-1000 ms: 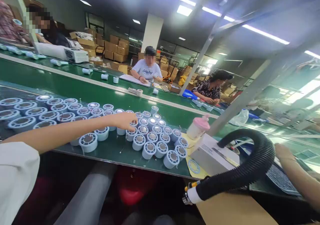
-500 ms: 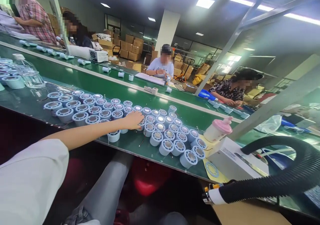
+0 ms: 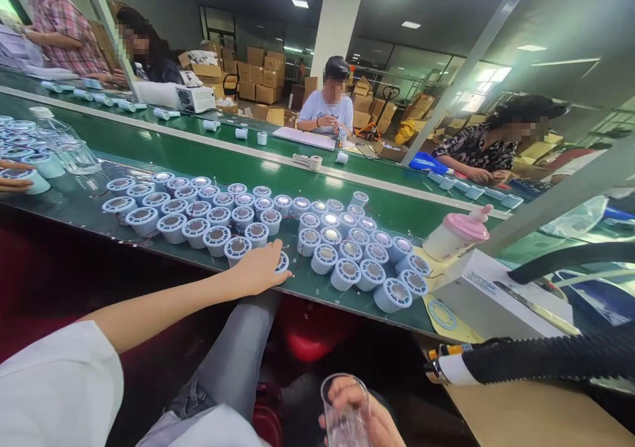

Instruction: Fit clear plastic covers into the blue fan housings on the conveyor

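Note:
My left hand (image 3: 260, 270) is closed around a light-blue round housing (image 3: 282, 262) near the front edge of the bench. Its palm and the back of the fingers hide much of that housing. Similar housings (image 3: 325, 256), each with a slotted ring around a grey disc on top, stand upright in rows on both sides, some with thin wires. Low at the bottom, over my lap, my right hand (image 3: 372, 420) grips a clear cup (image 3: 346, 410), with its fingers showing through the wall.
A pink-lidded cup (image 3: 454, 235) and a white box (image 3: 501, 295) stand right, near a black corrugated hose (image 3: 546, 358). At left, another person's hand (image 3: 14, 179) touches a housing beside a clear bottle (image 3: 64, 143). Co-workers sit beyond the green conveyor belt (image 3: 238, 162).
My left hand has moved from among the rows toward the bench's front edge. My right hand has come into view with the clear cup. Another person's hand has appeared at far left.

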`<state>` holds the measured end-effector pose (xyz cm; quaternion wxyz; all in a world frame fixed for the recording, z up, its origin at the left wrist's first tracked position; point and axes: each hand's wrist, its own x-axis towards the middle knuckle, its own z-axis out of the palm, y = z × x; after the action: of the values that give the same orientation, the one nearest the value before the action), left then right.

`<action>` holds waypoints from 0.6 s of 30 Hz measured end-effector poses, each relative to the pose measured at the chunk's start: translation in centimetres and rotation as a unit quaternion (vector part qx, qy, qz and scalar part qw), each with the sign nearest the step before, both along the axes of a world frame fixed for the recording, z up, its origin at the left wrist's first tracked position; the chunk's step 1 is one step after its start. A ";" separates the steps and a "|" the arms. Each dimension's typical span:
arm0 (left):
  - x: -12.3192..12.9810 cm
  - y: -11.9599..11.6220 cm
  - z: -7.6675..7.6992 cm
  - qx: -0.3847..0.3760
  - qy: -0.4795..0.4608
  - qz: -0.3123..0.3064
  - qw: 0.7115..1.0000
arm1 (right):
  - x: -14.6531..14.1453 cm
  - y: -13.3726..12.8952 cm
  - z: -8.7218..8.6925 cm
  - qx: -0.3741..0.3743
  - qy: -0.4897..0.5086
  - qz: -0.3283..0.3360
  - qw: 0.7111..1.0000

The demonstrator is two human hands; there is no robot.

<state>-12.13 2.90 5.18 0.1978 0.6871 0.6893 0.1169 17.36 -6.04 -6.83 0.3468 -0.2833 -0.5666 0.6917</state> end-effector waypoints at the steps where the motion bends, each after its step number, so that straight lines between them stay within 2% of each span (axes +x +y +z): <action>1: 0.2 -0.3 0.0 -0.009 -0.043 -0.004 0.999 | -0.1 -0.1 0.3 0.029 0.008 -0.016 0.999; 2: 0.4 -0.7 -0.2 -0.022 -0.091 -0.013 0.996 | -0.2 -0.1 0.9 0.066 -0.011 -0.034 0.997; 4: 1.1 -1.6 -0.7 -0.068 -0.191 -0.040 0.978 | -0.4 -0.3 2.8 0.161 -0.123 -0.065 0.977; 5: 1.7 -2.0 -1.1 -0.101 -0.239 -0.055 0.964 | -0.4 -0.3 3.8 0.213 -0.191 -0.077 0.955; 7: 3.1 -2.7 -2.0 -0.172 -0.324 -0.077 0.927 | -0.5 -0.1 5.5 0.320 -0.303 -0.091 0.893; 9: 4.5 -3.1 -2.8 -0.231 -0.381 -0.084 0.891 | -0.4 0.2 6.6 0.403 -0.370 -0.099 0.831; 11: 5.8 -3.3 -3.5 -0.297 -0.429 -0.078 0.850 | -0.2 0.3 7.3 0.450 -0.408 -0.102 0.788; 12: 6.4 -3.3 -3.7 -0.339 -0.455 -0.075 0.820 | 0.0 0.4 7.5 0.464 -0.420 -0.098 0.774; 15: 7.5 -3.0 -4.4 -0.472 -0.523 -0.076 0.706 | 0.4 0.2 8.2 0.484 -0.438 -0.050 0.756; 16: 7.8 -2.9 -4.7 -0.500 -0.532 -0.083 0.678 | 0.4 0.1 8.3 0.489 -0.441 -0.033 0.751; 18: 8.3 -2.7 -5.3 -0.530 -0.517 -0.115 0.662 | 0.3 0.0 8.6 0.497 -0.457 -0.017 0.738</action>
<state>-3.81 0.19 -0.09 0.8650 0.3692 0.3369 0.0442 17.70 -6.03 1.77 0.1494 -0.3625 -0.9152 0.0934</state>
